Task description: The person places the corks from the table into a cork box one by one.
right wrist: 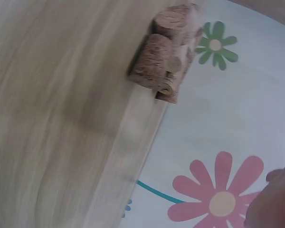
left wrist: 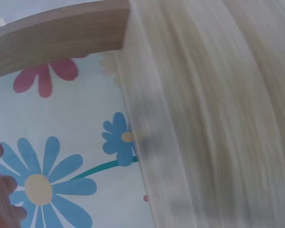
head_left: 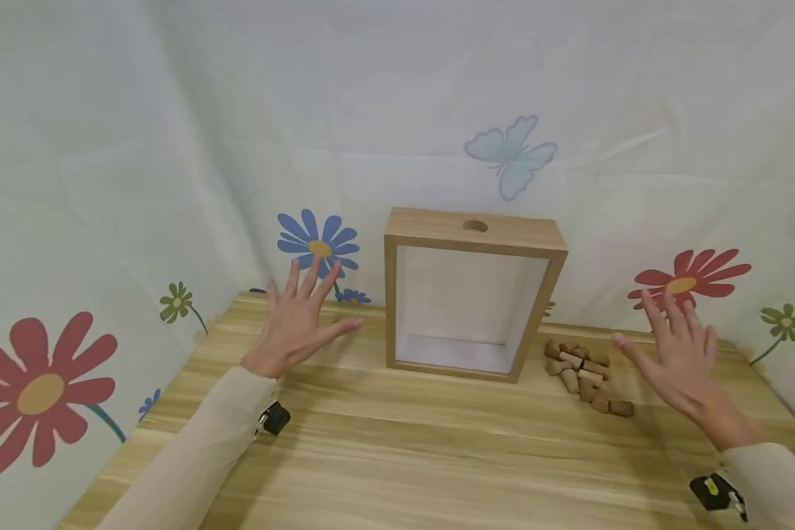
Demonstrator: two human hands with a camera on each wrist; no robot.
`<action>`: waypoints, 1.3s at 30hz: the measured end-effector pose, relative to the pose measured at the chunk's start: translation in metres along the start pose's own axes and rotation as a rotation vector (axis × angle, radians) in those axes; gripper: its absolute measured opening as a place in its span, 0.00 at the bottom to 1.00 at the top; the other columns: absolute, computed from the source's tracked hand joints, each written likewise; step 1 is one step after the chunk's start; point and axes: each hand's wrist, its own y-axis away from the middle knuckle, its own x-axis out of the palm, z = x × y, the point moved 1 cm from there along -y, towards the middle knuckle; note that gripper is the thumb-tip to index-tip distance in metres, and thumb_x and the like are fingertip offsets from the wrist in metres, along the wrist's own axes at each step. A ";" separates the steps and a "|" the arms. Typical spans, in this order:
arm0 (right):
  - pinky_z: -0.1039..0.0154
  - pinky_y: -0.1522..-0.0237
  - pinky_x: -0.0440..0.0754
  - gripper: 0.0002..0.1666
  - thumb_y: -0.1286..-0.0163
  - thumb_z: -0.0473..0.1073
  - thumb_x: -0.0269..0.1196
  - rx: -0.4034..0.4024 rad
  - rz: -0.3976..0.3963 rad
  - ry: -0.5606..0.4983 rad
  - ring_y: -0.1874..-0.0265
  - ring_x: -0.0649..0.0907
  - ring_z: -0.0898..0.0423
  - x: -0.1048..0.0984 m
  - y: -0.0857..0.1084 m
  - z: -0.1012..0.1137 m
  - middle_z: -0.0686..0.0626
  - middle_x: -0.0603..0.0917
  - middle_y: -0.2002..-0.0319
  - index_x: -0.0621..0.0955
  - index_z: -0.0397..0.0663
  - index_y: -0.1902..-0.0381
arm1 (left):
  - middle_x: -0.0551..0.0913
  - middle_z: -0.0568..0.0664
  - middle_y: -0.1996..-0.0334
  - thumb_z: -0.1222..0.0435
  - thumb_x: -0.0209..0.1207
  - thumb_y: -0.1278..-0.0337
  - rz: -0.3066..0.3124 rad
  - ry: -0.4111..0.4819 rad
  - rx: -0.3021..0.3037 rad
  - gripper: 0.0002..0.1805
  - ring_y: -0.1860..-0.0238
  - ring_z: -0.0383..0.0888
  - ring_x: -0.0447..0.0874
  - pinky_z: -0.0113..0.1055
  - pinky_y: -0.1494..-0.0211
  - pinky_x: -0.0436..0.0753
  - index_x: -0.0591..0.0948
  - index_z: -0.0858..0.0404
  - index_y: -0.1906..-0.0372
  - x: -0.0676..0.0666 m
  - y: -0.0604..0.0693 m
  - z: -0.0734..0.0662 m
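Note:
A wooden box frame point(head_left: 475, 372) with a clear front and a round hole in its top stands upright near the back of the table. To its right lies a loose pile of brown corks point(head_left: 589, 375), also seen as corks point(right wrist: 154, 59) in the right wrist view. My left hand point(head_left: 294, 320) hovers left of the frame, fingers spread, holding nothing. Over the table's right side my right hand point(head_left: 682, 361) is raised beside the corks, its fingers spread and touching none of them. Only parts of the fingers show in each wrist view.
The wood-grain table point(head_left: 397, 456) ends at a pale cloth backdrop point(head_left: 397, 96) printed with flowers and a butterfly. Black wrist cameras are strapped at both sleeves. The frame's wooden side point(left wrist: 61, 33) appears in the left wrist view.

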 end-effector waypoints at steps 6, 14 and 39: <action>0.22 0.26 0.33 0.43 0.18 0.47 0.57 -0.057 -0.045 -0.211 0.21 0.46 0.22 -0.011 -0.004 0.000 0.24 0.52 0.19 0.55 0.38 0.15 | 0.48 0.57 0.14 0.25 0.59 0.43 -0.035 0.171 0.030 0.60 0.16 0.65 0.42 0.79 0.25 0.43 0.54 0.48 0.13 -0.003 -0.004 -0.003; 0.72 0.29 0.65 0.40 0.16 0.48 0.58 0.107 -0.007 -0.339 0.22 0.65 0.43 -0.023 0.004 0.004 0.34 0.61 0.20 0.56 0.59 0.13 | 0.51 0.53 0.15 0.36 0.69 0.40 -0.026 0.435 0.085 0.59 0.16 0.57 0.49 0.65 0.20 0.55 0.54 0.54 0.13 -0.005 -0.007 -0.012; 0.80 0.57 0.79 0.25 0.19 0.48 0.65 0.228 0.108 -0.481 0.53 0.83 0.75 -0.016 0.028 -0.025 0.72 0.86 0.48 0.80 0.45 0.30 | 0.74 0.54 0.25 0.57 0.75 0.37 0.035 0.965 0.003 0.43 0.26 0.52 0.72 0.51 0.23 0.70 0.70 0.63 0.21 0.023 -0.013 -0.032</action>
